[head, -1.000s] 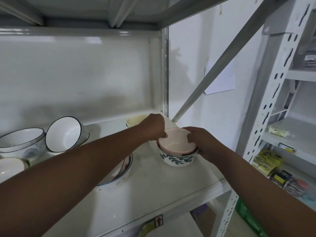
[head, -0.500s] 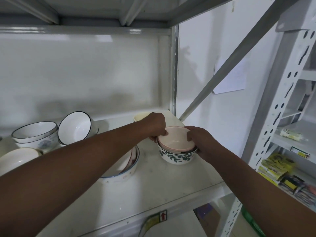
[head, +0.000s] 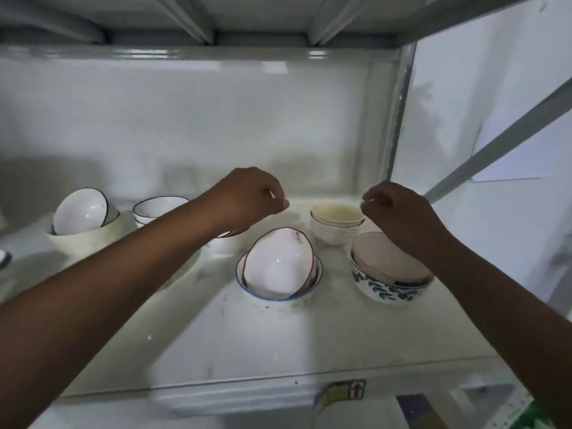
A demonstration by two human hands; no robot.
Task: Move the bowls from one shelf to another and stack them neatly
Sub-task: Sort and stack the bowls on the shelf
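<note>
On the white shelf (head: pixel 309 342), from the left: a black-rimmed bowl (head: pixel 82 211) lay tilted in a cream bowl (head: pixel 88 239), then came one more black-rimmed bowl (head: pixel 158 205). The left hand (head: pixel 250 196) hovered with fingers loosely curled, holding nothing. A red-rimmed bowl (head: pixel 278 264) leaned inside a blue-rimmed bowl (head: pixel 247 289). Two cream ribbed bowls (head: pixel 335 224) sat nested behind. A pink bowl (head: pixel 380 258) sat in the leaf-patterned bowl (head: pixel 387 289) (partly under the wrist). The right hand (head: pixel 399 212) hung above, empty, fingers relaxed.
</note>
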